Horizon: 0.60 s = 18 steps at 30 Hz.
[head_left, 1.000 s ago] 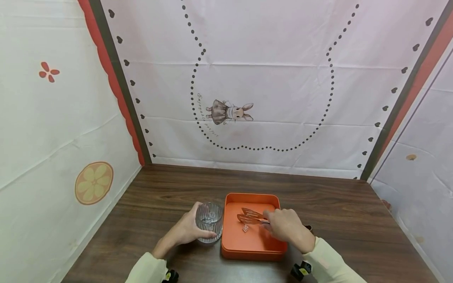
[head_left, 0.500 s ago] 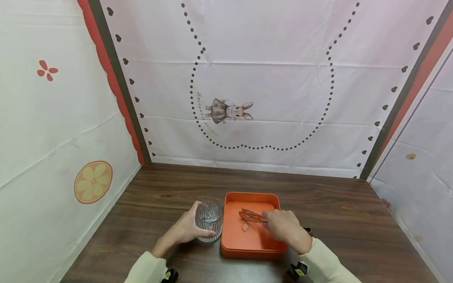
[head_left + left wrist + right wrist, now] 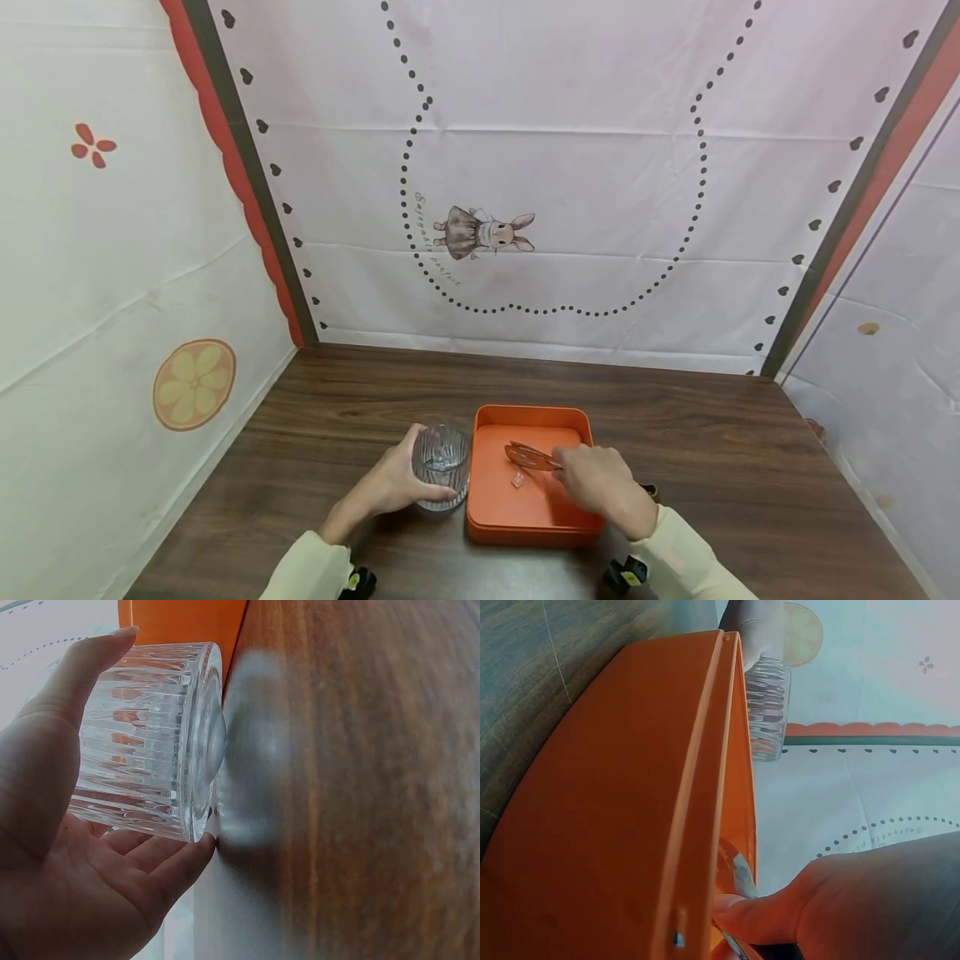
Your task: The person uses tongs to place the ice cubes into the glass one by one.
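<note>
My left hand (image 3: 393, 479) holds a clear ribbed glass (image 3: 441, 467) by its side, just left of a shallow orange box (image 3: 510, 521). In the left wrist view the thumb and fingers lie on opposite sides of the glass (image 3: 142, 742). My right hand (image 3: 600, 483) grips a pair of tongs (image 3: 528, 457) over the box; the two tong heads lie close together. Nearer to me than those heads, a small clear cube (image 3: 517, 479) rests on the box floor. The box wall hides most of the tongs in the right wrist view, where the right hand (image 3: 840, 900) reaches past the rim.
Box and glass stand on a dark wood-grain table (image 3: 360, 383). Printed white cloth (image 3: 600, 208) hangs behind and at both sides. A black wrist camera mount (image 3: 626, 575) sits below the right sleeve, close to the box's near right corner.
The tong heads have come together from a spread position, with a slight shift of the right hand. The left hand keeps its hold on the glass. The view has drifted slightly.
</note>
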Motion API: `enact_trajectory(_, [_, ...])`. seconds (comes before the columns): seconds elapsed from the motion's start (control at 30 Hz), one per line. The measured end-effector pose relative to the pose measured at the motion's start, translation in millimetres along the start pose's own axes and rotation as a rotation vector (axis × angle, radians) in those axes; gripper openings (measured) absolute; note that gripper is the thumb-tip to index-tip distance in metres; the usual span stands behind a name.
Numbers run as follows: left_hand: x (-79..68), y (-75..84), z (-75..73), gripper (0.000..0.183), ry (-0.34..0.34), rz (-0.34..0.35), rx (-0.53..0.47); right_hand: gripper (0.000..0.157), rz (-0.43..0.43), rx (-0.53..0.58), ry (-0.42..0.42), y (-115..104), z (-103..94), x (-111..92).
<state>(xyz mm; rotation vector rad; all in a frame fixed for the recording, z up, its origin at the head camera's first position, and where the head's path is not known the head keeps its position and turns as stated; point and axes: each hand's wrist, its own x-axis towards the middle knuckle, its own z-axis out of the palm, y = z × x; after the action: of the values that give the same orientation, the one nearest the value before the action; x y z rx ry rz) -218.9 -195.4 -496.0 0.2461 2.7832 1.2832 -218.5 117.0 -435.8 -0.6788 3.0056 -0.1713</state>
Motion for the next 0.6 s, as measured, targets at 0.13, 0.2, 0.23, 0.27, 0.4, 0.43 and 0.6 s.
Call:
enact_trajectory(0.13, [0.1, 0.0, 0.3, 0.099, 0.004, 0.000, 0.003, 0.014, 0.002, -0.007, 0.004, 0.1, 0.8, 0.0])
enact_trajectory(0.2, [0.2, -0.7, 0.5, 0.099, 0.006, 0.004, 0.001, 0.014, 0.001, -0.009, 0.006, 0.1, 1.0, 0.1])
enact_trajectory(0.23, [0.1, -1.0, 0.5, 0.099, 0.006, 0.006, -0.001, 0.014, 0.001, -0.011, 0.009, 0.2, 1.0, 0.1])
enact_trajectory(0.27, [0.1, -1.2, 0.6, 0.098, 0.006, 0.008, -0.001, 0.014, 0.000, -0.013, 0.010, 0.2, 1.1, 0.1])
enact_trajectory(0.4, [0.3, -1.3, 0.5, 0.098, 0.006, 0.007, 0.004, 0.014, 0.000, -0.013, 0.007, 0.3, 1.2, -0.1])
enact_trajectory(0.43, [0.3, -1.2, 0.5, 0.098, 0.005, 0.007, 0.005, 0.014, 0.000, -0.010, 0.005, 0.4, 1.2, -0.2])
enact_trajectory(0.6, [0.6, -0.5, 0.2, 0.098, 0.002, 0.010, 0.002, 0.015, -0.003, -0.003, 0.005, 1.3, 1.5, -0.5])
